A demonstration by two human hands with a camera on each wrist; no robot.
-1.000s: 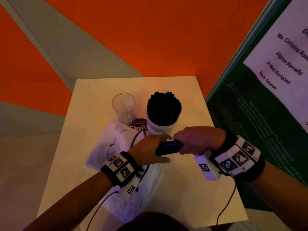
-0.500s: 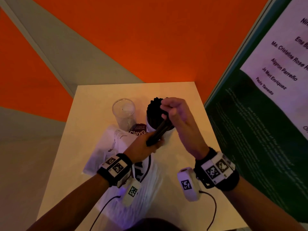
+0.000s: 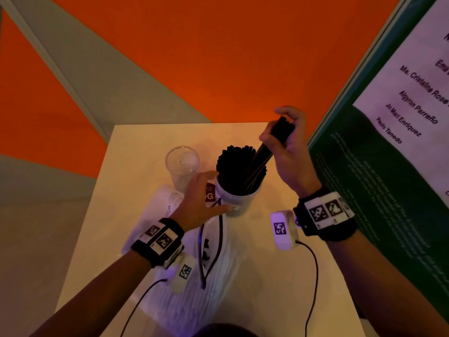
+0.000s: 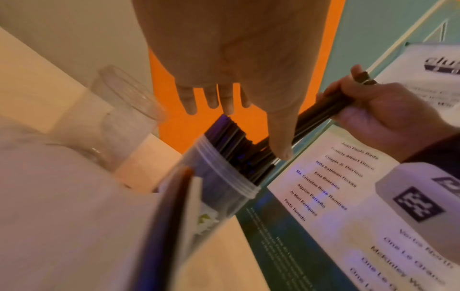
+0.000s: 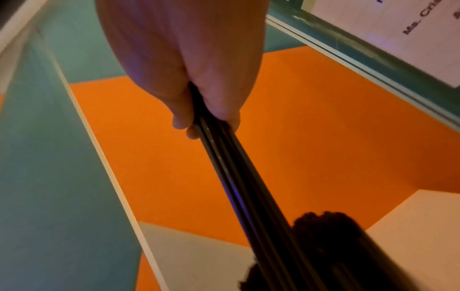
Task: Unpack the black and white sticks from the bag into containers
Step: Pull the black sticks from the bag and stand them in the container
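On the left of the pale square table top (image 3: 126,166) lies the crumpled white plastic bag (image 3: 155,210), running under my left forearm toward the near edge, a black cord handle (image 3: 220,229) looped on it; whether any sticks are inside it, I cannot tell; just past the bag stands the clear plastic cup (image 3: 182,166), upright, nothing showing inside it; my left hand (image 3: 201,200) sits between that cup and the next one, fingers (image 4: 211,98) straight and spread apart, thumb stretched beside the lower wall of the translucent plastic cup packed with black sticks (image 3: 238,198); whether the thumb touches it I cannot tell; gripping nothing; a dark red label (image 3: 210,194) shows just behind my palm; the packed black sticks (image 3: 233,166) stand upright in that cup, tops well above the rim; to the right, my right hand (image 3: 291,152) is clamped around a small bundle of black sticks (image 3: 264,154), fingers curled tight on its upper part, the bundle tilted, lower ends down among the packed ones at the cup's right side; far right, a green board with a white printed sheet of names (image 3: 413,93).
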